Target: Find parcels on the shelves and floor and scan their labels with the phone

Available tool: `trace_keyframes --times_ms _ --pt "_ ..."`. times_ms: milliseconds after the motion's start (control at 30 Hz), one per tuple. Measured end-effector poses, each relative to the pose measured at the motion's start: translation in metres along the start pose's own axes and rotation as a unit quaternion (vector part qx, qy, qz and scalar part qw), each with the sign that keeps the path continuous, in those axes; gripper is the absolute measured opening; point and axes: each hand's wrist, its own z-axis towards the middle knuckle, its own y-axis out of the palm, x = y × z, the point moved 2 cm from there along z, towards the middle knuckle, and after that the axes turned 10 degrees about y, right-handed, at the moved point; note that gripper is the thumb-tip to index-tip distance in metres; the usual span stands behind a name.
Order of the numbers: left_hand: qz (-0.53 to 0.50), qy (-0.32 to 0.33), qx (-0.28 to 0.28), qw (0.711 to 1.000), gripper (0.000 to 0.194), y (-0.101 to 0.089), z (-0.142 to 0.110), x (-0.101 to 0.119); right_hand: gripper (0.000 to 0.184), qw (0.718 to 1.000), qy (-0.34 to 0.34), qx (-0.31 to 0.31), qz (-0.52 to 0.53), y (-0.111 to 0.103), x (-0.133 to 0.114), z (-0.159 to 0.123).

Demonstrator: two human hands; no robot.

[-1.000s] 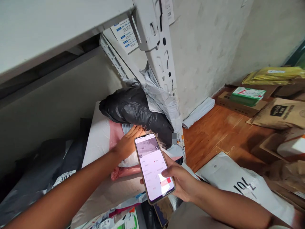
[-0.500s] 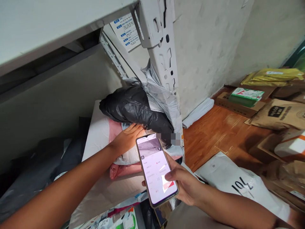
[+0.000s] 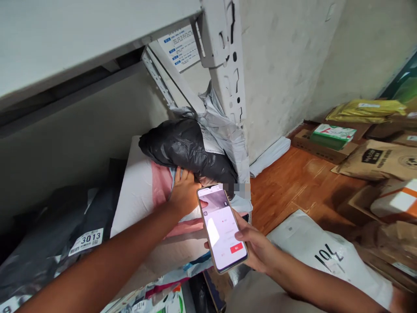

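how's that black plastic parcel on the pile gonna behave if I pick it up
The black parcel would likely sag and bend, since its wrap is creased and bulging. The shiny plastic may slip in your grip.

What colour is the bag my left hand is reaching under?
Black; the bag shows best in the head view.

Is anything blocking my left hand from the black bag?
Nothing visible does: the left hand has its fingers at the black bag, by its lower edge. The phone, in the right hand, is off to the right.
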Motion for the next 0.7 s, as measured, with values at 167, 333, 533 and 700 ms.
trace_keyframes --times_ms 167,333,533,700 --pt "0.085 -0.103 0.053 0.990 0.075 0.028 0.016 0.009 0.076 0.999 -0.002 0.041 0.000 -0.031 0.006 -0.018" --pt "0.101 -0.028 0.009 0.994 0.086 0.033 0.009 0.008 0.075 0.997 -0.012 0.071 0.005 -0.045 0.005 -0.028" --pt "0.066 0.121 -0.009 0.990 0.044 0.014 0.002 -0.015 0.078 0.999 0.016 0.028 0.005 -0.048 0.011 -0.017" --pt "0.061 0.117 -0.001 0.991 0.040 0.009 0.002 -0.023 0.070 0.999 0.029 -0.009 0.034 -0.029 0.007 0.007"
